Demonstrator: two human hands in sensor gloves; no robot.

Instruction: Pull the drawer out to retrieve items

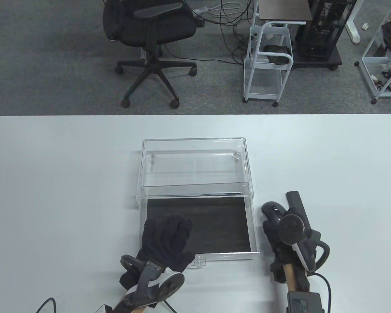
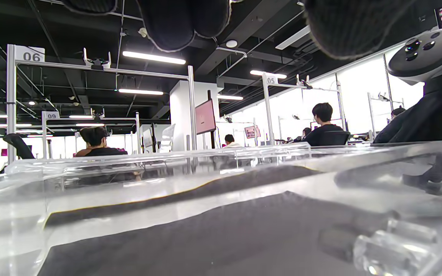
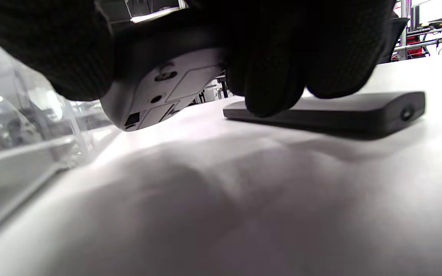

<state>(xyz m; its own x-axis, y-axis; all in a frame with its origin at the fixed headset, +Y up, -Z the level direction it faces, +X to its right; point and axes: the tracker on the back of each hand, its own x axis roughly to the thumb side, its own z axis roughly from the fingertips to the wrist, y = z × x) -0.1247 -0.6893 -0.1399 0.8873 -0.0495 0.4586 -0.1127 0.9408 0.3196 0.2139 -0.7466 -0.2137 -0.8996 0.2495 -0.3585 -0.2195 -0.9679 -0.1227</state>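
Observation:
A clear acrylic case (image 1: 195,153) stands mid-table with its drawer (image 1: 228,256) pulled out toward me. The drawer's black liner (image 1: 215,221) is bare where it shows. My left hand (image 1: 166,234) lies over the drawer's front left corner, fingers spread, holding nothing; part of the liner is hidden beneath it. In the left wrist view the fingertips (image 2: 175,27) hang above the drawer wall (image 2: 205,184). My right hand (image 1: 277,234), right of the drawer, grips a grey computer mouse (image 1: 272,210), held just off the table in the right wrist view (image 3: 167,88).
A flat black slab (image 1: 296,202) lies on the table just right of the mouse, also in the right wrist view (image 3: 340,111). The drawer's clear handle (image 1: 198,260) sticks out at the front. An office chair (image 1: 153,39) and carts stand beyond the table's far edge.

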